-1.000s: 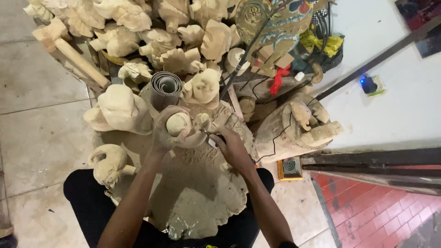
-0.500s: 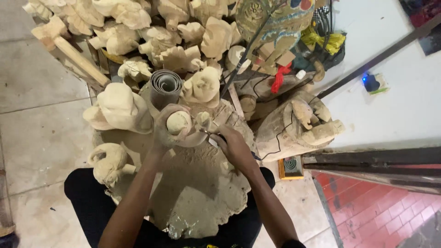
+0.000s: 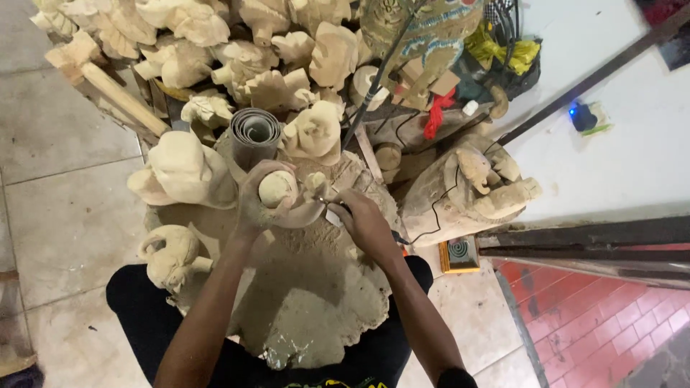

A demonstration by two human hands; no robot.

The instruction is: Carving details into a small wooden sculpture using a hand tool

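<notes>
My left hand (image 3: 253,205) grips a small pale wooden carving (image 3: 277,188) with a rounded head, held over a dusty cloth (image 3: 309,302) across my lap. My right hand (image 3: 365,224) is closed on a thin carving tool (image 3: 338,207) whose tip meets the carving's right side. A dark cable (image 3: 424,236) runs from under the right hand toward the right. The tool's body is mostly hidden by my fingers.
Several unfinished pale wooden figures (image 3: 183,165) crowd the floor ahead and to the left. A grey roll of sandpaper (image 3: 254,133) stands just beyond the hands. A big carved log (image 3: 471,190) sits right, a small orange box (image 3: 458,253) beneath it. Tiled floor (image 3: 57,215) lies left.
Both hands stay on the small carving; the right hand has shifted slightly against its side. The view has tilted a little.
</notes>
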